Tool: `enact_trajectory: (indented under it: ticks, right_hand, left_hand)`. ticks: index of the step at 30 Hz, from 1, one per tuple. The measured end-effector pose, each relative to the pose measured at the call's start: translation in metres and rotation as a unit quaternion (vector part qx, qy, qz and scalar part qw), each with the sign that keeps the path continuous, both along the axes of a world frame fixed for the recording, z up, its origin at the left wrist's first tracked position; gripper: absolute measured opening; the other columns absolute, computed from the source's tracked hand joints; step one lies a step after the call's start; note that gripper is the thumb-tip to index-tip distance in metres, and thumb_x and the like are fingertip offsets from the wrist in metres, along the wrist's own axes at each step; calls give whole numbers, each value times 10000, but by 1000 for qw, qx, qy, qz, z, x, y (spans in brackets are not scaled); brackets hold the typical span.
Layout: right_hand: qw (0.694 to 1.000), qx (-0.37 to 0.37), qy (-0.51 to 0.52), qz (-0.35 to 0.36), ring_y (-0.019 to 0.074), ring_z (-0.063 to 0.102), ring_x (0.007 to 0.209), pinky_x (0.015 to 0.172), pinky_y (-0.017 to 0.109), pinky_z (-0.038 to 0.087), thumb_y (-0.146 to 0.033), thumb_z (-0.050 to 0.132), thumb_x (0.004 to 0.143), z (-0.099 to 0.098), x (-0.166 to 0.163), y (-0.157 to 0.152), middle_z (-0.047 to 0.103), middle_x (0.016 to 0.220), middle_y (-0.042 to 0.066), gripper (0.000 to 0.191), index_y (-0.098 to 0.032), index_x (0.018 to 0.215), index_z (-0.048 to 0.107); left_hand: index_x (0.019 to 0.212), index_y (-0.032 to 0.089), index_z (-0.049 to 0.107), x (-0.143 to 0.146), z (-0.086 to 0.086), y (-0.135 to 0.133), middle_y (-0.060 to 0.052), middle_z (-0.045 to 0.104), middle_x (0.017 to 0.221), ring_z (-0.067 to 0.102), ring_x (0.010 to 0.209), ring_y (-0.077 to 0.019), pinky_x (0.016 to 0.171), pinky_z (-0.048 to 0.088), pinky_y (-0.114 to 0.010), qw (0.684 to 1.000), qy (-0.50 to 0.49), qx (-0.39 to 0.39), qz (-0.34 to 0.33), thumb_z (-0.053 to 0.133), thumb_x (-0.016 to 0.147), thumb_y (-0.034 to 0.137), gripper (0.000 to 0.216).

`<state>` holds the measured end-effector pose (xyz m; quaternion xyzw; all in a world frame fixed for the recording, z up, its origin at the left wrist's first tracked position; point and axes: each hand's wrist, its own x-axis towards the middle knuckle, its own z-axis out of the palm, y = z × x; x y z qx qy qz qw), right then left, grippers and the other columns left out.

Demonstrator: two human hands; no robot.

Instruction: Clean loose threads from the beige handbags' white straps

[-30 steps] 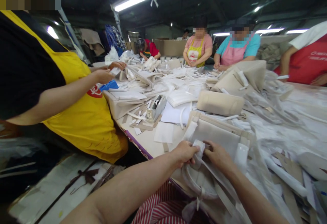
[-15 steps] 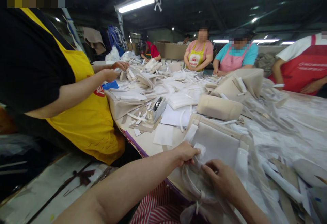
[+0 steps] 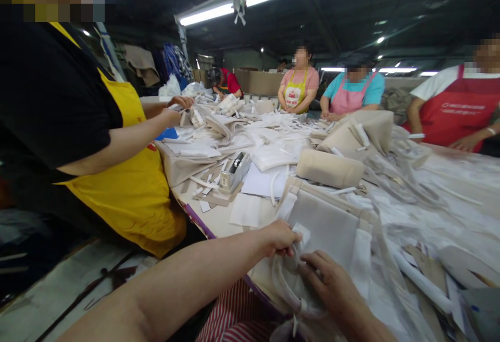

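A pale beige bag [image 3: 328, 217] lies flat on the table before me, with white wrapping along its side edges. Its strap [image 3: 283, 279], sheathed in thin translucent wrap, loops down towards the table edge. My left hand [image 3: 282, 238] is closed in a pinch on the strap's upper end, next to a small white piece of wrap [image 3: 302, 233] on the bag. Just to the right, my right hand [image 3: 332, 282] has its fingers curled onto the wrapped strap. Its fingertips are partly hidden. A white tie [image 3: 300, 308] hangs round the lower strap.
A tape dispenser [image 3: 235, 172] and white sheets [image 3: 263, 180] lie beyond the bag. Behind them rests another beige bag [image 3: 330, 168]. Wrapping scraps [image 3: 425, 274] heap up at right. A co-worker in a yellow apron [image 3: 128, 201] stands close at left; several others work across the table.
The view has shifted slightly, so the table and bag sit a little further left. Both hands stay at the strap, with the right fingers slightly straighter.
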<state>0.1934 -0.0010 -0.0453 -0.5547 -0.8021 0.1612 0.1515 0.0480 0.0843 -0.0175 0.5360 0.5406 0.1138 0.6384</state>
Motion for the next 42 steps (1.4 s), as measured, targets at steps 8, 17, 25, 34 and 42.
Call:
enact_trajectory:
  ticks: [8, 17, 25, 34, 42]
  right_hand:
    - [968, -118, 191, -108, 176, 583, 715, 682, 271, 427, -468, 394, 836, 8, 12, 18, 633, 741, 34, 362, -204, 776, 634]
    - [933, -156, 230, -228, 153, 501, 509, 480, 255, 357, -594, 365, 743, -7, -6, 51, 537, 528, 4, 472, -191, 569, 539]
    - [972, -82, 65, -210, 198, 555, 646, 600, 292, 365, -523, 304, 798, 11, 3, 59, 606, 643, 59, 450, -200, 602, 549]
    - [968, -83, 110, -211, 207, 579, 698, 667, 301, 391, -453, 583, 659, 31, -38, 114, 645, 666, 70, 283, -186, 565, 586]
    - [902, -112, 332, -254, 141, 565, 596, 545, 243, 450, -445, 446, 738, 80, -36, 73, 612, 680, 9, 283, -184, 769, 552]
  left_hand:
    - [888, 131, 523, -2, -9, -13, -9, 599, 547, 586, 450, -123, 397, 410, -185, 995, -92, -24, 24, 446, 829, 262, 164]
    - [962, 137, 529, -6, -21, -25, -51, 643, 723, 627, 504, -139, 436, 452, -207, 979, -188, -13, 81, 521, 797, 311, 240]
    - [911, 158, 536, 4, -26, -30, -12, 624, 650, 621, 495, -142, 414, 433, -195, 972, -195, 22, 132, 484, 790, 259, 167]
    - [825, 151, 519, 2, -30, -31, 0, 577, 620, 594, 415, -146, 356, 377, -187, 967, -217, 38, 129, 546, 753, 302, 170]
    - [913, 123, 551, 0, -20, -28, -46, 625, 715, 624, 519, -150, 471, 430, -220, 957, -257, 23, 133, 561, 744, 288, 236]
